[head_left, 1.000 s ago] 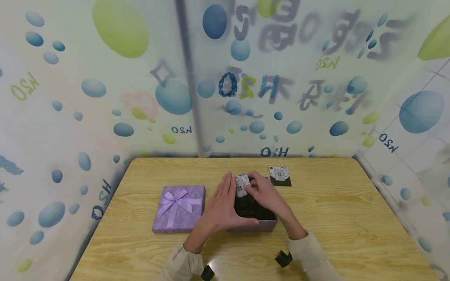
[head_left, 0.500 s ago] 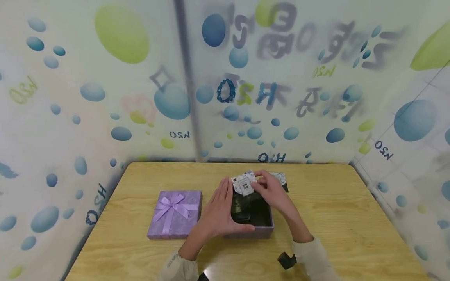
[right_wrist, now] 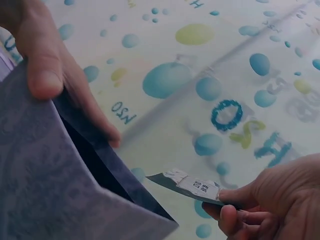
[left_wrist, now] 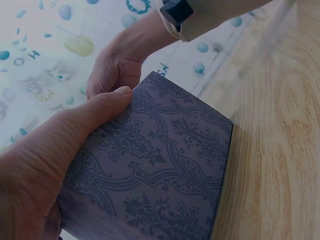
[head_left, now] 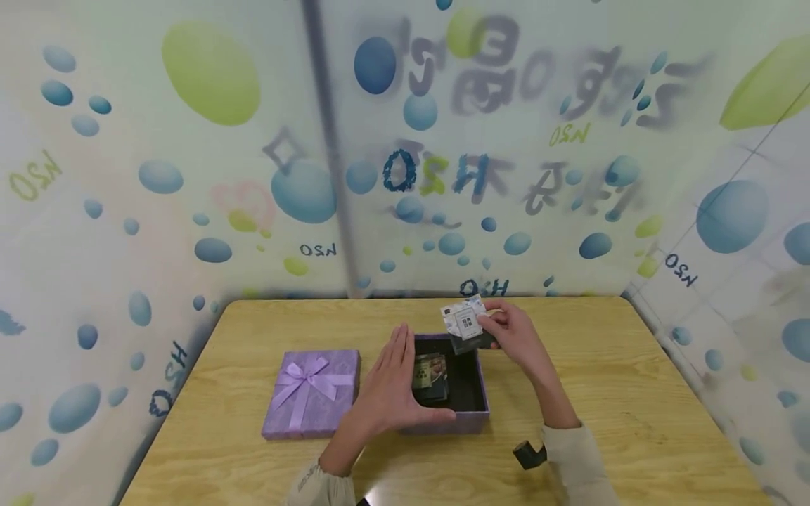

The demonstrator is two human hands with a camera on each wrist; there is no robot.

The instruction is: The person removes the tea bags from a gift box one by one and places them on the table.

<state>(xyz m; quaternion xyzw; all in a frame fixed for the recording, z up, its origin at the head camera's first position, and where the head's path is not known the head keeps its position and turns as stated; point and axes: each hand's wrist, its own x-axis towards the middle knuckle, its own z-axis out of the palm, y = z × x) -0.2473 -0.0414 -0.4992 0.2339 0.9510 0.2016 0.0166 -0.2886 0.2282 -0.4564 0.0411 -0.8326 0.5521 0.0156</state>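
In the head view, a purple box (head_left: 467, 423) with a black inside stands uncovered on the table. My left hand (head_left: 391, 393) rests on its left side with straight fingers, the thumb (left_wrist: 107, 107) laid along the front rim. A flat packet (head_left: 431, 374) with a printed dark face lies inside at the left. Over the far right rim, my right hand (head_left: 514, 336) pinches a flat sachet (head_left: 467, 320), white patterned above and black below. The right wrist view shows this sachet (right_wrist: 199, 188) nearly edge-on between thumb and fingers, apart from the box.
Left of the box lies a purple lid (head_left: 311, 395) with a ribbon bow. The wooden table (head_left: 595, 407) ends at a patterned curtain wall (head_left: 531, 267) behind. Black wrist-worn cameras (head_left: 529, 455) stick out near the sleeves.
My right hand has lifted the sachet out of the box and carried it to the right, uncovering the inside. The left hand keeps its place. The sachet on the table behind is now hidden.
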